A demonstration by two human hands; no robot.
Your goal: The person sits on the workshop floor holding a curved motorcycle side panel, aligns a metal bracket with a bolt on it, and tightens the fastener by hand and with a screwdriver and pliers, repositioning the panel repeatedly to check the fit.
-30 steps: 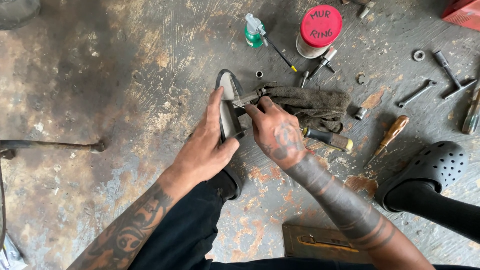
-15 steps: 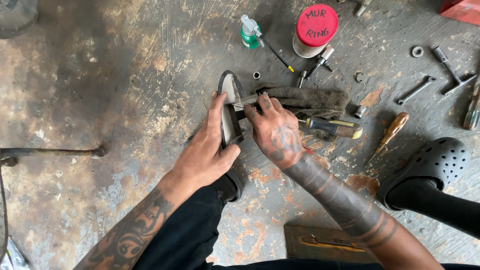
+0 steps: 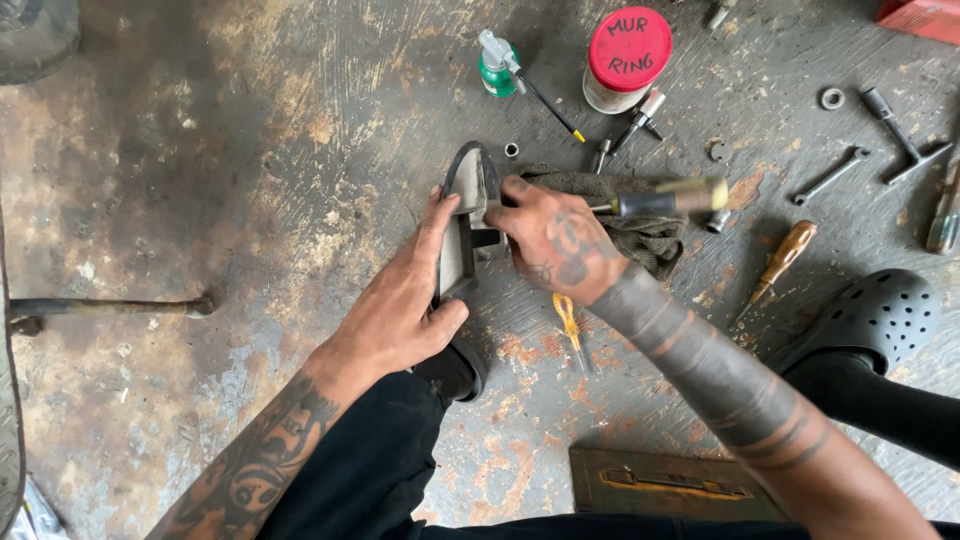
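My left hand [image 3: 400, 305] grips a curved dark metal part [image 3: 470, 180] that stands on edge on the stained concrete floor, thumb low and fingers up its left side. My right hand [image 3: 555, 240] presses against the part's right side and holds a screwdriver by its shaft. The screwdriver's black and yellow handle [image 3: 668, 198] sticks out to the right, blurred, above a dirty grey rag [image 3: 650, 245]. The screwdriver's tip is hidden behind my fingers.
A small yellow-handled tool [image 3: 570, 322] lies under my right wrist. Around it are a wooden-handled screwdriver [image 3: 785, 255], a red-lidded jar [image 3: 628, 50], a green bottle [image 3: 495, 65], a wrench [image 3: 830, 175], a black clog [image 3: 880, 315], a metal box [image 3: 670, 485] and a rusty bar [image 3: 110, 305].
The black and yellow screwdriver, which lay by the rag, is now lifted in my right hand and points at the metal part. My left hand keeps its grip.
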